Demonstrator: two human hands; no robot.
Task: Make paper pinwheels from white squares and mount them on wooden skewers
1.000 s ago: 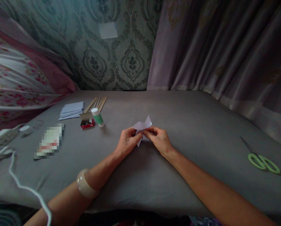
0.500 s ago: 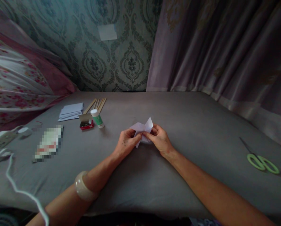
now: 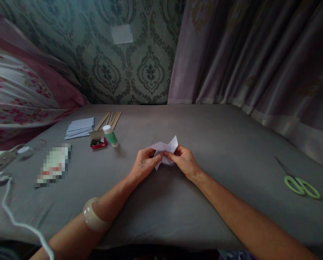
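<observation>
The paper [image 3: 165, 146] was at the centre of the frame, a little below the middle, pinched between both hands. The left hand [image 3: 145, 160] had its grip closed on the near left part, thumb in front; the right hand [image 3: 187, 161] matched it on the other side, the two thumbs nearly meeting. From where I stood, the shaping looked partly done: creases and sharp corners showed, but the sheet was not yet loose or set down, and nothing was visibly fastened to it. The sticks [image 3: 102, 121], capped bottle [image 3: 111, 136] and open box [image 3: 98, 144] stood or lay apart from it at the left of the worktop [image 3: 218, 137], the scissors [image 3: 299, 186] at the right. One tip pointed to the upper right, another to the lower left, so I judged its long axis ran diagonally between them, though fingers hid much of it.
</observation>
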